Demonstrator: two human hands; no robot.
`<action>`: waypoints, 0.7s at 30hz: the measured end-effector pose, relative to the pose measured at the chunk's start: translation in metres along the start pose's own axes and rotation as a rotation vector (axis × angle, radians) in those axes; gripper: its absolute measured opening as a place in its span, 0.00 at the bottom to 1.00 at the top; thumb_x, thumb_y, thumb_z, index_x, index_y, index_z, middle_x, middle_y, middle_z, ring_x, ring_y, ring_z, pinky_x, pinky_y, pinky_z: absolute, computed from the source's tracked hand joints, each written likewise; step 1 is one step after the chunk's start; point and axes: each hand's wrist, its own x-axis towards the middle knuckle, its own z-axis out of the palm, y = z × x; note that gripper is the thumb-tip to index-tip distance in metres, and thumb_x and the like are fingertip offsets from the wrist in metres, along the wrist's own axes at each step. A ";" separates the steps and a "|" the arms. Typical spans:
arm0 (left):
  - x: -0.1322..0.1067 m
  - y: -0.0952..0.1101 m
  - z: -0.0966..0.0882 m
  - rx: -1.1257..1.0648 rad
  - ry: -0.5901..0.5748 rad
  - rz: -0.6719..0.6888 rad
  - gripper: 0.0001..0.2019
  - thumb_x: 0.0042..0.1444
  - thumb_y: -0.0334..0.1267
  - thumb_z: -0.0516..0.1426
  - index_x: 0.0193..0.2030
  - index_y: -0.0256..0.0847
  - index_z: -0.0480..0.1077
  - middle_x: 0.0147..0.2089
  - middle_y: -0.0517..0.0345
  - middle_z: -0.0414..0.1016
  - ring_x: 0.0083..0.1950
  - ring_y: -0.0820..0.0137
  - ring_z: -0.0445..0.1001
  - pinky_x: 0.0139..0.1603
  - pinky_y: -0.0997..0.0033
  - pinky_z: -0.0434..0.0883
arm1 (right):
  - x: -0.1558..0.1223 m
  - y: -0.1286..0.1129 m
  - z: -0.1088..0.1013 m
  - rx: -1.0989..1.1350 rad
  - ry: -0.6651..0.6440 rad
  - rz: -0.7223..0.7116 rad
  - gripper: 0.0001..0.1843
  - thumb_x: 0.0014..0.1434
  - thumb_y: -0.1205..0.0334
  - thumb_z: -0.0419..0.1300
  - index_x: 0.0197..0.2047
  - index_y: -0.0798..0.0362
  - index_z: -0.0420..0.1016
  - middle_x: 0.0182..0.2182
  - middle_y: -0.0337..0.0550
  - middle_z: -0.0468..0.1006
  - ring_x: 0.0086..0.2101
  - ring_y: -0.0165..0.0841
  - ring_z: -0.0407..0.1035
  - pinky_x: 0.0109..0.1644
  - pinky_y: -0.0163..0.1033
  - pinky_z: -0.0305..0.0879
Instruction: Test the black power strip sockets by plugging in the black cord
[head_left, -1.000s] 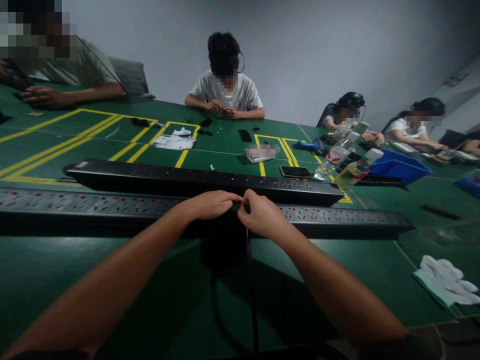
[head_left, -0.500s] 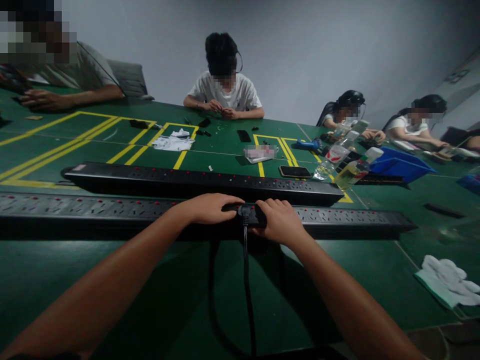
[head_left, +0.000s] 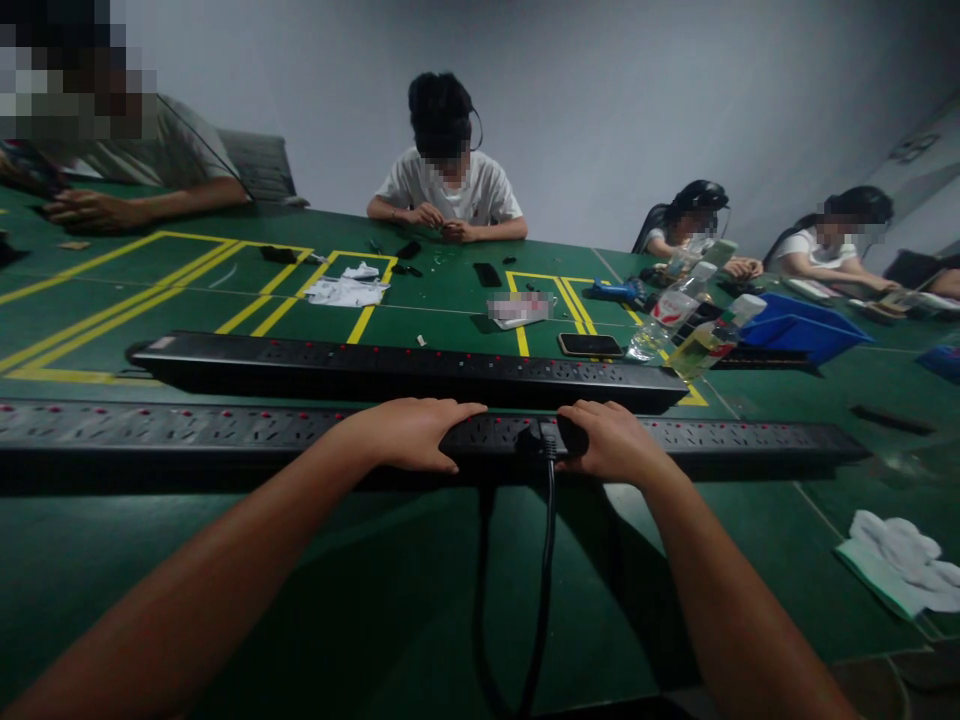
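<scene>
A long black power strip (head_left: 491,432) with red switches lies across the table in front of me. My left hand (head_left: 416,433) grips it, fingers over the top and thumb at the near side. To the right, my right hand (head_left: 616,440) is closed around the same strip, just beside a black plug (head_left: 548,440). The plug sits on the strip's socket face between my hands; how deep it is seated I cannot tell. Its black cord (head_left: 546,560) hangs toward me over the near side. Behind lies a second black power strip (head_left: 405,372), touched by neither hand.
White gloves (head_left: 896,560) lie at the right. Beyond the strips are a phone (head_left: 590,345), plastic bottles (head_left: 671,310), a blue bin (head_left: 806,325) and crumpled white paper (head_left: 349,287). Several people sit around the green table (head_left: 360,590), one directly opposite (head_left: 450,190).
The near power strip has shifted to the right, with the plug, cord and my right hand. My left hand has stayed at about the same place, so the gap between my hands is wider.
</scene>
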 end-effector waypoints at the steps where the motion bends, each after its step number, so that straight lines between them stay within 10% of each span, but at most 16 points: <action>1: 0.001 0.000 0.000 -0.007 -0.002 0.009 0.44 0.48 0.52 0.62 0.70 0.54 0.48 0.64 0.52 0.65 0.59 0.57 0.69 0.56 0.61 0.65 | -0.001 0.001 -0.001 0.006 -0.004 0.005 0.38 0.45 0.41 0.67 0.56 0.52 0.69 0.46 0.49 0.75 0.44 0.42 0.69 0.47 0.45 0.57; 10: 0.003 0.003 0.004 -0.010 0.015 0.019 0.43 0.50 0.55 0.60 0.70 0.52 0.48 0.62 0.52 0.67 0.57 0.57 0.70 0.57 0.60 0.65 | 0.006 -0.024 0.008 0.024 0.055 -0.006 0.35 0.49 0.42 0.65 0.55 0.53 0.68 0.46 0.50 0.76 0.46 0.45 0.68 0.47 0.46 0.56; 21: 0.001 0.009 0.004 0.069 0.016 0.018 0.42 0.52 0.58 0.58 0.71 0.54 0.46 0.61 0.52 0.68 0.55 0.56 0.71 0.54 0.59 0.65 | -0.008 0.013 -0.003 0.138 -0.064 0.019 0.36 0.45 0.46 0.68 0.56 0.50 0.69 0.48 0.49 0.75 0.48 0.45 0.68 0.49 0.46 0.58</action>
